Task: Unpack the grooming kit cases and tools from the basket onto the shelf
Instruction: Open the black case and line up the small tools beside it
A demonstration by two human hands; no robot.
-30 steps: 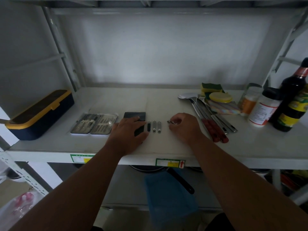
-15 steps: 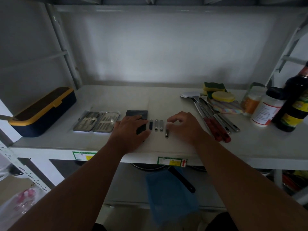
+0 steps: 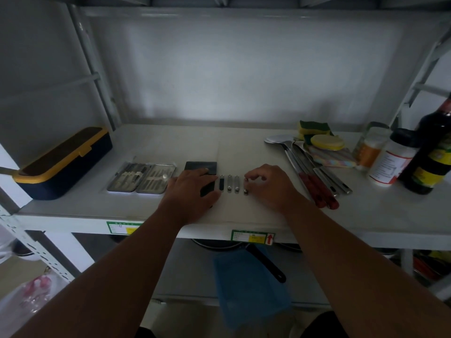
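On the white shelf (image 3: 244,147) an open metal grooming kit case (image 3: 141,178) lies flat with tools strapped inside. Right of it sits a black case (image 3: 203,167); my left hand (image 3: 192,191) rests palm down on its near part. A row of small clippers lies beside it: a black one (image 3: 221,182) and two silver ones (image 3: 233,183). My right hand (image 3: 271,185) pinches the ends of a fourth small silver clipper (image 3: 246,185) lying at the right end of the row. No basket is visible.
A navy and yellow box (image 3: 61,163) stands at the left end. Ladles and red-handled utensils (image 3: 314,172), sponges (image 3: 322,140), jars (image 3: 390,159) and a dark bottle (image 3: 432,152) crowd the right. A pan handle and a blue cloth (image 3: 249,289) sit below the shelf.
My right hand brought the silver clipper from further right and set it down at the end of the row, turning it parallel to the others. My left hand stayed on the black case.
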